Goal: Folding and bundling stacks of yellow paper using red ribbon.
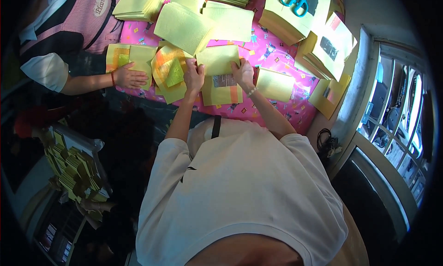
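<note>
In front of me on the pink table lies a yellow piece of joss paper (220, 91) with a silver foil patch and an orange band along its lower part. My left hand (194, 77) is closed at its left edge, thumb up. At the right side my right hand (243, 74) pinches the paper near the foil. Whether it is one sheet or several I cannot tell. Just left of my left hand lies yellow paper with orange and a shiny gold-green patch (175, 73). A small yellow stack (275, 84) sits right of my right hand.
Loose yellow paper piles (183, 26) lie beyond my hands. Blue-handled scissors (295, 2) rest on a tall stack (285, 24) at the far right, beside another thick stack (323, 49). At left, another person's hand (131, 75) lies flat on yellow paper. A barred window (392, 114) stands right.
</note>
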A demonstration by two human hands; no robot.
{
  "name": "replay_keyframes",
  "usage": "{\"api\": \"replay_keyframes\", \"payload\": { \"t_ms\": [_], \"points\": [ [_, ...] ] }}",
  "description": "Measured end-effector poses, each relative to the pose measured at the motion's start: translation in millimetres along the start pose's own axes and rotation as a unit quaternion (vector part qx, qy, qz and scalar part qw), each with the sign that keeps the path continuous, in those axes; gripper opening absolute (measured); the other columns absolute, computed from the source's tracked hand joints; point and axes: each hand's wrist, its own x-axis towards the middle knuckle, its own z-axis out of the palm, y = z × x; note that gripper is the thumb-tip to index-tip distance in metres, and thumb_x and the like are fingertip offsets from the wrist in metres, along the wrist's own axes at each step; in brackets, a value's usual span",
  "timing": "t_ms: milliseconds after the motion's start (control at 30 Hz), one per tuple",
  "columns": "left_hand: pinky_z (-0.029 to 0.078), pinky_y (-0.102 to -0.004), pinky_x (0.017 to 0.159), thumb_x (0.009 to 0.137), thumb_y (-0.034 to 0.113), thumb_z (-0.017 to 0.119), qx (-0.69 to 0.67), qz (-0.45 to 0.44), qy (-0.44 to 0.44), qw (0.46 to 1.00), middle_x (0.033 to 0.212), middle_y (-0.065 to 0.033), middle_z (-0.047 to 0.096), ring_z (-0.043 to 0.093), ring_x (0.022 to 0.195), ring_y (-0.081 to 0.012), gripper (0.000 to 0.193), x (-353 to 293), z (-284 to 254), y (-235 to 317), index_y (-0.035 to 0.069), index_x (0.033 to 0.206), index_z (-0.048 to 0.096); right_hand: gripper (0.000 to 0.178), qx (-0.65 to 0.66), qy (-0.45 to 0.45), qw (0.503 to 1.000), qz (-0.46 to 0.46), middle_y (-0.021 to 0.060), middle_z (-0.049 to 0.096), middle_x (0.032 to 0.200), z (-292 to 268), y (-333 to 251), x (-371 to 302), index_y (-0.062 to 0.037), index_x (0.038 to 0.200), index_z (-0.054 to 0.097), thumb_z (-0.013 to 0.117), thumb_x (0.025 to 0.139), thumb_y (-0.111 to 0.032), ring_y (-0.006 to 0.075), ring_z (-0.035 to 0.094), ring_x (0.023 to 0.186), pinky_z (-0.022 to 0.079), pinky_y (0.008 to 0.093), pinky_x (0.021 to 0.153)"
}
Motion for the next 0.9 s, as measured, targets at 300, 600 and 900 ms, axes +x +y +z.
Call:
{"api": "replay_keyframes", "payload": {
  "t_ms": [300, 600, 900],
  "points": [
    [0.043, -0.0367, 0.058, 0.082, 0.022, 0.062, 0.011, -0.019, -0.010, 1.000, 0.063, -0.0048, 0.056, 0.057, 0.058, -0.0243, 0.021, 4, 1, 4, 0.012, 0.097, 0.051, 0.037, -0.013, -0.002, 1.000, 0.004, 0.0250, 0.061, 0.080, 2, 2, 3, 0.0032, 0.089, 0.059, 0.061, 0.081, -0.032, 0.0399, 0.062, 0.077, 0.049, 0.0458, 0.069],
    [0.047, -0.0402, 0.060, 0.080, 0.021, 0.064, -0.012, -0.050, 0.021, 0.998, 0.071, -0.0079, 0.062, 0.061, 0.064, -0.0293, 0.013, 4, 9, 6, 0.011, 0.086, 0.059, 0.036, -0.014, -0.006, 1.000, 0.008, 0.0248, 0.062, 0.079, 5, 4, 5, 0.0030, 0.090, 0.060, 0.060, 0.081, -0.032, 0.0402, 0.062, 0.077, 0.049, 0.0455, 0.069],
    [0.044, -0.0393, 0.066, 0.075, 0.010, 0.065, 0.045, -0.005, 0.087, 0.995, 0.068, -0.0076, 0.055, 0.053, 0.075, -0.0277, 0.008, -6, 8, 25, 0.010, 0.078, 0.058, 0.036, -0.013, -0.020, 0.999, 0.024, 0.0259, 0.058, 0.091, 1, -2, 2, 0.0039, 0.096, 0.056, 0.056, 0.080, -0.028, 0.0410, 0.060, 0.082, 0.049, 0.0472, 0.074]
  ]
}}
